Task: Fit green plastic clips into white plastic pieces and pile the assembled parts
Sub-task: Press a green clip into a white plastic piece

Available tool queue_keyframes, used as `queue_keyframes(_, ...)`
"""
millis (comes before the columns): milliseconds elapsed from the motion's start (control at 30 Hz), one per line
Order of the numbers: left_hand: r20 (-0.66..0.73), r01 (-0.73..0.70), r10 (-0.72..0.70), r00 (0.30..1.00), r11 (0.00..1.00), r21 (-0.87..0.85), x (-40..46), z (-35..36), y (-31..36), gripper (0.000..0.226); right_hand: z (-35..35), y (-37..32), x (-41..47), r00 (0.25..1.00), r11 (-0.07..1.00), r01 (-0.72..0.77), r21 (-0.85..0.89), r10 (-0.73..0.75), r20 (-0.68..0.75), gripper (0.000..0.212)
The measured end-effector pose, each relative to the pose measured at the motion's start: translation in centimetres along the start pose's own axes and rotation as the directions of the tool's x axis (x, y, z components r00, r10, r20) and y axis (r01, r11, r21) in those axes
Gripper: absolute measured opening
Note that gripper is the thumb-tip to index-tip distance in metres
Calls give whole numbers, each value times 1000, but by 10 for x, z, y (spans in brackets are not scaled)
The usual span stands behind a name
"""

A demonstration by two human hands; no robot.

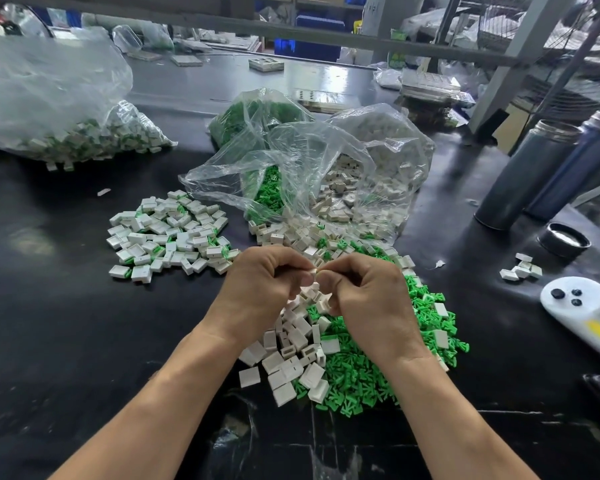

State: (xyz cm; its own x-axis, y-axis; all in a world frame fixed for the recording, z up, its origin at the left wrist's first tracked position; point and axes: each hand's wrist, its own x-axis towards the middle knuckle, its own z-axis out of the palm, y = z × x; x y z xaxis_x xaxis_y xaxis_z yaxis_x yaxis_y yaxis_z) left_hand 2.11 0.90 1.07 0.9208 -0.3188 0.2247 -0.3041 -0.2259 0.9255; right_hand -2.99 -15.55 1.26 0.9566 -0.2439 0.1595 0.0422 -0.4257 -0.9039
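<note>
Both hands meet above the near heap of loose parts on the black table (66, 341). The left hand (260, 282) and right hand (364, 299) have curled fingers pinching 1 small white piece (314, 270) between their fingertips. Green clips (371, 372) lie beneath; the pile of assembled parts (170, 233) sits left.

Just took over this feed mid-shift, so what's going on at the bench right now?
A person is assembling parts by hand. Both hands, left hand and right hand, pinch a white piece between the fingertips above the loose white pieces and green clips. A pile of finished parts lies to the left on the black table. Open bags of more stock sit behind.
</note>
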Motion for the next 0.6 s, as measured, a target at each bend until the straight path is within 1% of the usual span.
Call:
queue_keyframes(67,1,-19,19,1000,999,27,-1,2,1,20,0,-1,1,998,992,-65,109,64,9,14)
queue_keyframes(133,4,-43,43,999,998,37,-1,2,2,24,1,-2,2,992,968,-123,219,123,11,11)
queue_keyframes(200,9,-78,78,997,995,68,-2,2,1,30,1,-3,3,989,953,-146,266,147,17,11)
queue_keyframes(300,-32,-98,100,994,993,66,-3,2,1,30,-1,-3,3,994,940,-113,321,108,34,12)
queue_keyframes(367,-59,-85,85,995,996,3,-2,1,1,29,-3,-3,2,998,933,-64,353,58,28,12)
queue_keyframes(500,-88,-64,51,995,987,-149,-3,1,4,28,-1,-2,2,999,941,19,337,-35,40,18)
queue_keyframes(600,-97,-55,39,995,982,-178,-3,3,5,21,0,0,2,999,943,32,331,-43,24,19)
